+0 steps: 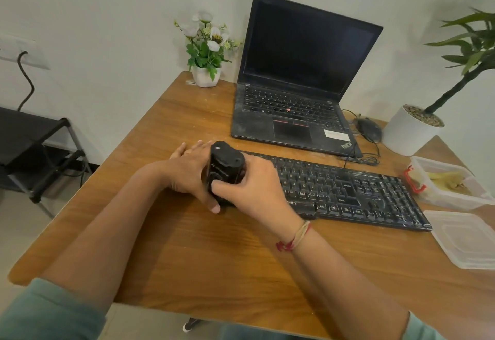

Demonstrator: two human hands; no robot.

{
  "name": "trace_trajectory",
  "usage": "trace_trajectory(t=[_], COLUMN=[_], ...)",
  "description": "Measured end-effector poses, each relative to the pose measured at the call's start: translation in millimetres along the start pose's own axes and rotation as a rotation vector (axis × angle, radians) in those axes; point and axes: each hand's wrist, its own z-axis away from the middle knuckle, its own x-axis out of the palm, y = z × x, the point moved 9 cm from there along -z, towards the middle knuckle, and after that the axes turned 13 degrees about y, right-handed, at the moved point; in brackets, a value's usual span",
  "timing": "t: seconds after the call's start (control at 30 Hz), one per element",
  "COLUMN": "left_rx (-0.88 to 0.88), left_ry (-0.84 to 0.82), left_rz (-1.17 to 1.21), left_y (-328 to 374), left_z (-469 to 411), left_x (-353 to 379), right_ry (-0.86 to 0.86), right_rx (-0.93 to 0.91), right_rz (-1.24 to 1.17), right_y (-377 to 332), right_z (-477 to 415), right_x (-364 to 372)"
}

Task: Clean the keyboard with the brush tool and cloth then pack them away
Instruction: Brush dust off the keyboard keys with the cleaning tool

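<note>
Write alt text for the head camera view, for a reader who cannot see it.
The left hand and right hand hold a black brush tool at the left end of a black keyboard on a wooden table. An open laptop stands behind; a clear container and lid lie right of it.

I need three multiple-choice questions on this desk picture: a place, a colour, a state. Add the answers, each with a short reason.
1. The flower pot stands: A) left of the laptop; B) right of it; C) in front of it.
2. The tool in the left hand and right hand is: A) red; B) black; C) white.
3. The laptop is: A) shut; B) open, screen dark; C) open, screen lit.
Answers: 1 A, it stands by the laptop's left edge; 2 B, its body is black; 3 B, lid up, screen blank.
</note>
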Motion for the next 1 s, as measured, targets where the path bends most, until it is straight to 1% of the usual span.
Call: trace_trajectory(t=[0.03,0.1,0.17,0.2,0.3,0.33,0.4,0.53,0.57,0.7,0.77,0.8,0.9,0.93,1.0], left_rx=[0.006,0.001,-0.007,-0.005,0.007,0.011,0.013,0.006,0.010,0.011,0.002,-0.001,-0.008,-0.011,-0.014], left_ry=[0.002,0.011,0.020,0.021,0.018,0.020,0.022,0.035,0.046,0.083,0.080,0.080,0.078,0.076,0.073], left_rz=[0.003,0.030,0.042,0.038,0.038,0.046,0.056,0.079,0.082,0.064,0.056,0.056,0.050,0.047,0.041], left_y=[0,-1,-1,-1,0,0,-1,-4,-3,-4,-5,-6,-6,-6,-5], left_z=[0,0,0,-1,-1,-2,-2,-1,-2,-6,-6,-6,-6,-6,-5], left_x=[0,-2,-3,-3,-1,-1,-1,-1,-1,-1,0,0,-1,-1,-1], right_ry=[0.005,0.083,0.133,0.102,-0.065,-0.076,-0.013,0.169,0.179,0.110,0.071,0.072,0.214,0.227,0.141], right_rx=[-0.006,0.041,0.092,0.099,0.053,0.058,0.105,0.164,0.172,0.103,0.139,0.164,0.203,0.202,0.153], right_rz=[0.017,0.031,-0.003,-0.025,-0.064,-0.069,-0.037,0.028,0.019,-0.067,-0.088,-0.073,0.029,0.027,-0.010], right_y=[1,11,21,21,8,9,23,50,51,38,43,49,66,66,53], right_z=[-5,-21,-27,-23,2,2,-11,-24,-18,10,9,3,-12,-11,0], right_x=[-1,-14,-24,-19,5,4,-13,-57,-58,-34,-35,-41,-70,-70,-52])
